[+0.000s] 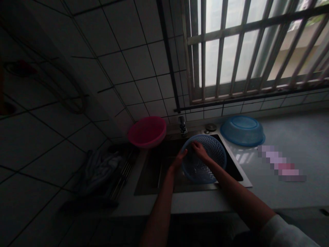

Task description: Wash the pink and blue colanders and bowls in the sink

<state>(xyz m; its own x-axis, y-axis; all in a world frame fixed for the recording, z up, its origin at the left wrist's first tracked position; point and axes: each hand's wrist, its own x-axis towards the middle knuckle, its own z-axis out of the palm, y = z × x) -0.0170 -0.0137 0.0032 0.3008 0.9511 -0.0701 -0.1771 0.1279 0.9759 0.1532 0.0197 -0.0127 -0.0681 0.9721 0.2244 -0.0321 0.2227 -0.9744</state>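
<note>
A light-blue plastic colander point(216, 151) with a perforated wall rests over the sink point(150, 175), its hollow turned toward me. At its left rim is my left hand point(178, 160), thumb along the edge and fingers closed round it, partly out of sight behind the wall. My right hand point(199, 150) reaches inside the colander, near its upper left. Its fingers are curled together against the inner wall. Something dark lies just below them, but the dim light hides what it is. The faucet point(182, 127) stands behind the colander.
A pink basin point(147, 132) tilts at the sink's back left corner. An upturned blue basin point(243, 130) and a pixelated object point(280, 163) lie on the right counter. A round metal lid point(211, 127) sits behind the sink. Striped cloth point(104, 168) lies at left.
</note>
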